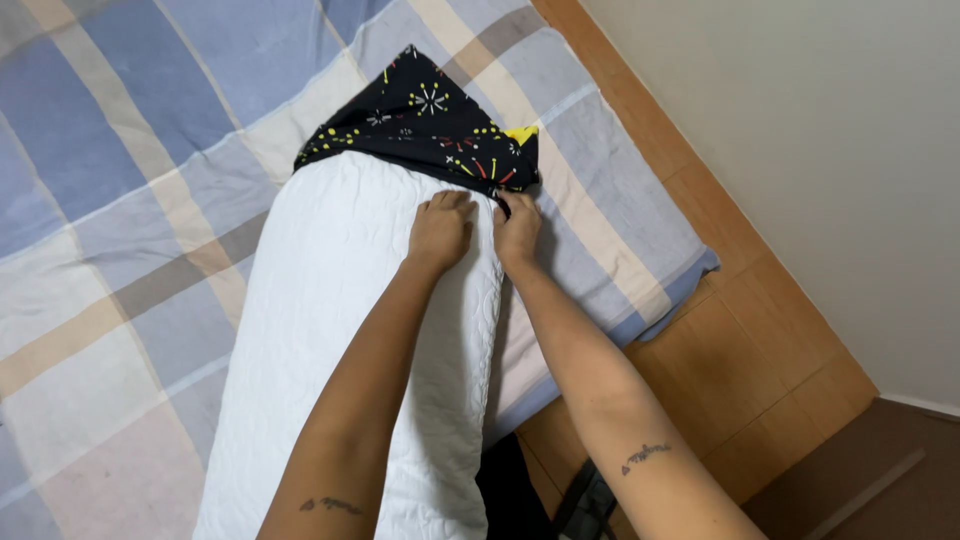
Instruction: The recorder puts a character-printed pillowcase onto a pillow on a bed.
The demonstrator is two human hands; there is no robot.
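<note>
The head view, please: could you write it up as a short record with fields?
left hand: pressed flat on the white quilted pillow
right hand: pinching the edge of the black patterned pillowcase
pillowcase: covers only the pillow's far end
surface: plaid blanket in blue and beige
beside it: wooden floor

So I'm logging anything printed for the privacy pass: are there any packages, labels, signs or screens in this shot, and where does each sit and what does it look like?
None in view: no package, sign or screen.
Nearest thing: a small yellow tab at the right edge of the black patterned pillowcase, just above the right hand; whether it is a label cannot be told.
</note>
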